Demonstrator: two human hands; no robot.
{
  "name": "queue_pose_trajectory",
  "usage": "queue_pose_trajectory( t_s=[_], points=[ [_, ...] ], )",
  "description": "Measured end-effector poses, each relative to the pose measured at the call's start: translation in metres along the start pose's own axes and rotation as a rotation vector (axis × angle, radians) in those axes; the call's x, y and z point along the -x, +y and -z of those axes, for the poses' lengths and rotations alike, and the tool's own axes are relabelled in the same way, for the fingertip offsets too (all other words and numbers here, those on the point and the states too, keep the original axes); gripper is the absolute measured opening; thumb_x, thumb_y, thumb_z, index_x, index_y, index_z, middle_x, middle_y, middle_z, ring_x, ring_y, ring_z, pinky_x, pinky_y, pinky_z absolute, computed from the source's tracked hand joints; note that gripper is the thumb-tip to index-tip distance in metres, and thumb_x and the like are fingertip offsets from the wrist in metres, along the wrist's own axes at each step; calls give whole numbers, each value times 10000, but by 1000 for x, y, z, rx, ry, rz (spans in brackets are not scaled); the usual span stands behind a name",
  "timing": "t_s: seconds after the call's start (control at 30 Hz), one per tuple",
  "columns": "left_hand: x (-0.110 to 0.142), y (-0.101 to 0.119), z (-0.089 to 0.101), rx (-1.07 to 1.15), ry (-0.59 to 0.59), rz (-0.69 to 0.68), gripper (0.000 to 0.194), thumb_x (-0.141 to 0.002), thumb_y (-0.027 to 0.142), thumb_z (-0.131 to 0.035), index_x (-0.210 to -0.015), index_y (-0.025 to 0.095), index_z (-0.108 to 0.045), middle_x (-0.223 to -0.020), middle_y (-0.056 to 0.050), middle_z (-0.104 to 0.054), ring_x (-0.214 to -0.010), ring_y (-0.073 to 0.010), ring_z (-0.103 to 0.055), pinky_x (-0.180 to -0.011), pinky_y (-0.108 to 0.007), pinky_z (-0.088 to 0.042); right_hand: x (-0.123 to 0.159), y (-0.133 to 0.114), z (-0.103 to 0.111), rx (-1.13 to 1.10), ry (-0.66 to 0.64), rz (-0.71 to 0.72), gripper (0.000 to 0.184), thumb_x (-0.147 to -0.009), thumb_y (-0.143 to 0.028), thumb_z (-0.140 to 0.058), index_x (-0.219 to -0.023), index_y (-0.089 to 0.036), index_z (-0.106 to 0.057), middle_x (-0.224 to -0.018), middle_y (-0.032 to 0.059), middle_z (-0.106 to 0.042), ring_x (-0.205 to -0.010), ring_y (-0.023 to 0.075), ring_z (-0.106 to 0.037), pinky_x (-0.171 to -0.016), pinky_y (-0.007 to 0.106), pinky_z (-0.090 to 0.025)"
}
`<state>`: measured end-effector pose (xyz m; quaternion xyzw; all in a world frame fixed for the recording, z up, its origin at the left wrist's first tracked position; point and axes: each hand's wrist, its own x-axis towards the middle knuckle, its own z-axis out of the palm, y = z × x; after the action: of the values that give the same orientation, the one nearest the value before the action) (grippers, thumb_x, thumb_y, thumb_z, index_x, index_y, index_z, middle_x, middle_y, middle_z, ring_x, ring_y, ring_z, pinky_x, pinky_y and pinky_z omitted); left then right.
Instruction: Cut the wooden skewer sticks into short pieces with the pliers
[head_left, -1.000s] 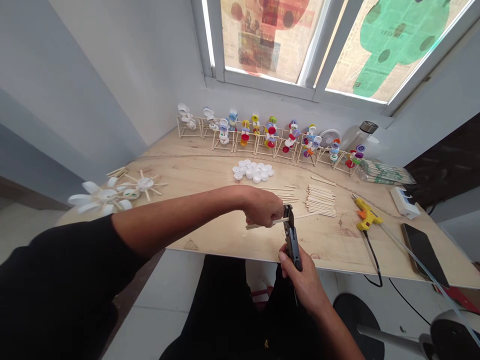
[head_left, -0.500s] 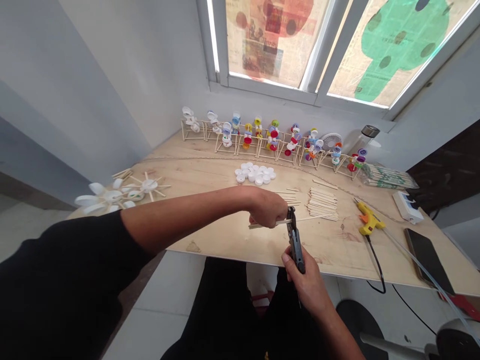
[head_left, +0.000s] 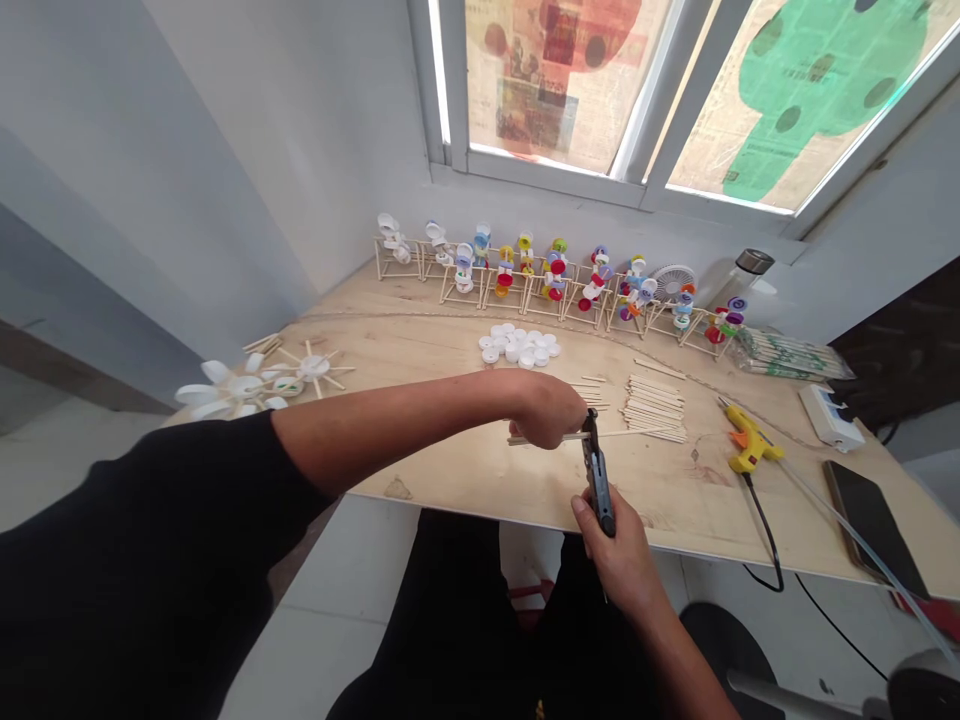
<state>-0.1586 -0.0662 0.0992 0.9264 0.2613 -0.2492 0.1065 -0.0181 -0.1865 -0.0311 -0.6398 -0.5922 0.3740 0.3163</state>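
Note:
My left hand (head_left: 553,410) is closed around thin wooden sticks (head_left: 517,440), whose ends poke out on its left. One stick (head_left: 630,432) runs out to the right, across the head of a dark metal pair of pliers (head_left: 599,478). My right hand (head_left: 624,548) grips these pliers by the handles, with the head pointing away from me. Whether the jaws press on the stick is too small to make out. Cut sticks (head_left: 652,405) lie in a row just beyond, and shorter ones are partly hidden behind my left hand.
White bottle caps (head_left: 519,346) sit mid-table. Stick-and-cap models (head_left: 555,275) line the wall. Star-shaped pieces (head_left: 312,369) lie at the left. On the right are a yellow glue gun (head_left: 750,440), a phone (head_left: 874,525), a power strip (head_left: 831,418) and bagged sticks (head_left: 791,355).
The view has shifted slightly, so the table and its things appear a little further right. Both hands keep the same grip on the sticks and the pliers.

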Motion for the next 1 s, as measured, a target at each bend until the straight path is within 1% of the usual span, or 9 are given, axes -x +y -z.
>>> queue_pose_trajectory(
  t_s=[0.1,0.3,0.47,0.57,0.73,0.8,0.93,1.0],
  points=[
    [2,3,1,-49,10,25,216,-637,60,-460,-719,84,-658,-663,-135,-655,-494,-173,-516,-435,-257,-325,0,-1,-2,-21,10,-7,267,-792,-452,-470,-746,-189,-489,-522,-50,-422,-466,121,-429,-458,223,-341],
    [1,6,-2,-62,56,90,234,-634,76,-488,-784,115,-663,-732,-136,-666,-567,-194,-555,-488,-262,-362,-2,-1,-5,-24,36,-5,274,-797,-462,-463,-729,-197,-470,-517,-53,-415,-459,120,-421,-454,224,-329],
    [0,7,-3,-67,93,110,195,-652,92,-496,-766,123,-651,-737,-132,-665,-602,-200,-578,-498,-257,-376,-4,-3,-6,29,88,46,272,-797,-444,-463,-692,-193,-477,-549,-30,-471,-509,127,-435,-504,232,-336],
    [0,8,-5,-72,138,132,192,-675,102,-483,-783,131,-638,-737,-136,-662,-620,-227,-596,-493,-273,-397,-6,-4,-7,38,101,52,271,-803,-438,-458,-684,-195,-467,-572,-23,-489,-535,132,-445,-526,235,-345],
    [-3,19,-16,-40,276,231,174,-684,73,-474,-782,135,-603,-737,-130,-657,-710,-260,-622,-542,-297,-433,-13,-2,-6,18,151,53,280,-803,-447,-451,-675,-198,-458,-572,-22,-498,-541,137,-463,-528,235,-351],
    [-7,24,-25,0,362,273,182,-713,58,-442,-801,139,-580,-745,-113,-655,-713,-247,-624,-549,-293,-432,-15,-1,-6,7,166,51,272,-801,-441,-452,-679,-199,-461,-570,-20,-504,-540,140,-468,-526,237,-351],
    [-19,29,-49,71,548,350,217,-769,62,-383,-907,147,-528,-801,-82,-643,-720,-207,-611,-541,-264,-414,-19,0,-6,-4,173,47,251,-798,-421,-454,-684,-198,-470,-574,-14,-517,-541,143,-470,-528,242,-350],
    [-25,30,-60,65,621,377,191,-783,74,-378,-887,147,-521,-808,-81,-630,-720,-208,-600,-543,-271,-404,-20,1,-6,3,165,50,237,-800,-408,-453,-690,-199,-471,-586,-12,-524,-546,142,-472,-537,243,-351]
  ],
)
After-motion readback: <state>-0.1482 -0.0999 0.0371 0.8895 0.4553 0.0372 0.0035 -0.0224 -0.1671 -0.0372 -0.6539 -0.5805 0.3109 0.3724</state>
